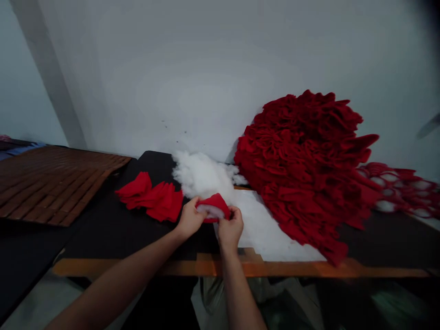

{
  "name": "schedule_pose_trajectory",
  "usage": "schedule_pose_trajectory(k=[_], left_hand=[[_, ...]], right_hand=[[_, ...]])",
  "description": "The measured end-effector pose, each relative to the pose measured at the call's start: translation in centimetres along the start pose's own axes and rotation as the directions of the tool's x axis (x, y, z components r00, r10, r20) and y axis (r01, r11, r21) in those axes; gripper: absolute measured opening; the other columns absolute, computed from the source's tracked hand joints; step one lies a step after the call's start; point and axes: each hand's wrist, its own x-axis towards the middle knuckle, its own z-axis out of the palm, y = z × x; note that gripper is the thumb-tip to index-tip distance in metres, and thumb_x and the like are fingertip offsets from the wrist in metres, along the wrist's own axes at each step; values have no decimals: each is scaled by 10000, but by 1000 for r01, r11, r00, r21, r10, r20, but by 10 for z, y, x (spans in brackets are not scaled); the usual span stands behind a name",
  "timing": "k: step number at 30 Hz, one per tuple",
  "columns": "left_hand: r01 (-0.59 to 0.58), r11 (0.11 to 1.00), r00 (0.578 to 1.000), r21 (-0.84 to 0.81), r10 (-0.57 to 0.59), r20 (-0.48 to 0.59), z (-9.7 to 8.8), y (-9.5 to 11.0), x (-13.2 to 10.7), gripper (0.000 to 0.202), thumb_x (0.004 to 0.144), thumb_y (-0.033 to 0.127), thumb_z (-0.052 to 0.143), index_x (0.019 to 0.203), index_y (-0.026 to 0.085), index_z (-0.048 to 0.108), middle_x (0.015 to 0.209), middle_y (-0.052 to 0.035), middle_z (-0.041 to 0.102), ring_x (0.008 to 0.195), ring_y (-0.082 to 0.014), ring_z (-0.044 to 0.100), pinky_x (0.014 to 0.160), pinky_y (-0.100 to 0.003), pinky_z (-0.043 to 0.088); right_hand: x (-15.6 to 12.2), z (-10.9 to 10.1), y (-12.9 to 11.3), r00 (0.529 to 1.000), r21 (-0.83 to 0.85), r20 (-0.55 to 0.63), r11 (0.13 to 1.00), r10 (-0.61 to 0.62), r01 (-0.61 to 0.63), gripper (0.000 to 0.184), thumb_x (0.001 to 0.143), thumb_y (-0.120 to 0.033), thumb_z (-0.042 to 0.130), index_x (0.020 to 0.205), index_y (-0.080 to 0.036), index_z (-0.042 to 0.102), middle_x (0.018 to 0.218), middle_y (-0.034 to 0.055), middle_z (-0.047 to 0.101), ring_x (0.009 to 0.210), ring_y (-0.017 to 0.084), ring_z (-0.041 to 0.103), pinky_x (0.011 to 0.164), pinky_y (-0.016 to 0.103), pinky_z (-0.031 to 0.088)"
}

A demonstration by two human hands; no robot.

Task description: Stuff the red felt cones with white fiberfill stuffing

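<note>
A red felt piece [213, 206] is gripped by 2 closed hands, the left hand [190, 219] and the right hand [230, 230], and is held just above the black tabletop [103, 233], with white stuffing [210, 211] visible at its open end. A loose pile of white fibrefill [202, 176] is located just beyond the hands, and a white sheet [264, 224] is laid to its right. A stack of flat red felt cut-outs [151, 197] is placed left of the hands. A large heap of red felt cut-outs [302, 169] is banked against the wall [206, 91], a perforated red-and-white offcut [395, 188] is noted beside it, and a woven brown mat [51, 183] is laid at far left.
</note>
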Motion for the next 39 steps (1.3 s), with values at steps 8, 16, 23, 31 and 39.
schedule_pose_trajectory(k=[8,16,23,31,39], left_hand=[[5,999,957,-51,10,290,-7,32,0,474,547,64,651,991,181,532,984,-50,532,846,-146,509,730,-248,416],[-216,966,973,144,200,117,-3,24,-4,383,536,22,567,883,178,610,896,-35,598,851,-181,527,801,-260,378],[-203,961,975,190,216,-52,-3,20,-6,201,531,23,548,653,177,593,734,-9,564,724,-149,483,707,-229,362],[-357,863,934,357,341,110,-6,25,-6,274,567,65,564,810,190,560,846,-29,498,770,-159,457,654,-237,358],[-274,915,961,295,272,49,-11,22,-6,219,574,37,544,720,200,561,766,-11,505,773,-156,455,735,-253,360]], right_hand=[[11,-19,-9,950,-72,191,962,-246,264,313,494,-83,400,774,-183,498,796,-1,473,762,151,469,670,270,406],[-3,-18,-24,914,178,400,984,-65,-8,349,642,-194,542,984,-188,474,971,42,544,888,170,536,771,306,442],[-1,-6,-18,974,-199,76,953,-216,227,118,603,-129,490,704,-189,483,679,-26,513,661,146,479,649,265,378],[7,-12,-11,969,-221,141,947,-205,233,164,590,-142,492,742,-196,463,734,-19,493,711,157,466,681,276,375],[2,-14,-17,948,-156,264,962,-178,224,140,600,-150,490,735,-187,501,719,-14,515,685,149,481,640,267,399]])
